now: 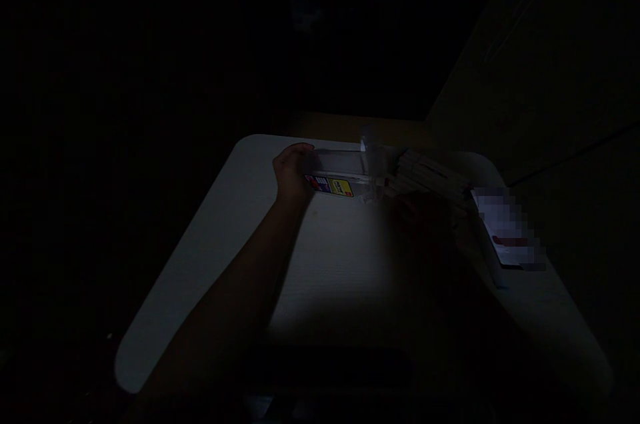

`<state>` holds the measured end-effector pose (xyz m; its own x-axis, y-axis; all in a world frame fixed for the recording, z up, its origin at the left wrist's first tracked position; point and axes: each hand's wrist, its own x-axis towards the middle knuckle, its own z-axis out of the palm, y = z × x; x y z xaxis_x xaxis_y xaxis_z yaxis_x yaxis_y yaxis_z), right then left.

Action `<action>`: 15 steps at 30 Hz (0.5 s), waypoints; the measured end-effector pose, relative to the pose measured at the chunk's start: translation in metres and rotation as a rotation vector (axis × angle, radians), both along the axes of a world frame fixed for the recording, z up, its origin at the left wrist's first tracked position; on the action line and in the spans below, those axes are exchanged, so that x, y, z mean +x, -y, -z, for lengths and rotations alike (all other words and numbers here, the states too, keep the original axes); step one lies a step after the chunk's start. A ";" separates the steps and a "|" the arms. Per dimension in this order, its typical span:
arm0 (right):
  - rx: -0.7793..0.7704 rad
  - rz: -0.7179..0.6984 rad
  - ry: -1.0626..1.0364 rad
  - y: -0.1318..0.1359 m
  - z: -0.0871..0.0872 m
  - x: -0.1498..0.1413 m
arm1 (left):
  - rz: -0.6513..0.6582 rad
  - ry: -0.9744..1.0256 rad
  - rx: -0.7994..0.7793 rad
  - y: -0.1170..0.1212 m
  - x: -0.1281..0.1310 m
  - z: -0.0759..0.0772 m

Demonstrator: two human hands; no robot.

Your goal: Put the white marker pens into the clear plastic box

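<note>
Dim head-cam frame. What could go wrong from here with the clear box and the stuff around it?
1. The right hand is in deep shadow, so a bad finger placement could go unnoticed.
2. The left hand holds the clear box at one end; a bump at the other end might twist it.
3. The lit device lies near the table's right edge; a stray right forearm might knock it off.

You can read no words here: the label [330,186] on the clear container [340,163] in your left hand [291,172] bears print too small and dim, and the bright screen [506,221] is pixelated into blocks.
</note>
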<state>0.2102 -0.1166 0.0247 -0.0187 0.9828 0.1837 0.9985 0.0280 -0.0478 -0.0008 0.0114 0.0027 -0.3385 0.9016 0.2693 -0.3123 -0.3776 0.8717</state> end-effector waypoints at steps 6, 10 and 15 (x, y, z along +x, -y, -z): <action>-0.135 0.061 0.081 0.008 -0.013 0.004 | 0.018 0.021 0.022 -0.004 0.000 0.005; -0.168 0.037 0.071 0.010 -0.014 0.001 | 0.034 0.043 0.003 -0.003 0.000 0.004; -0.078 -0.054 0.011 0.011 -0.006 -0.001 | 0.037 0.027 0.023 -0.006 -0.001 0.007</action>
<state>0.2091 -0.1273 0.0303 -0.0738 0.9916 0.1065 0.9961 0.0785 -0.0406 -0.0020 0.0172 -0.0044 -0.3125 0.9074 0.2809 -0.3495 -0.3848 0.8543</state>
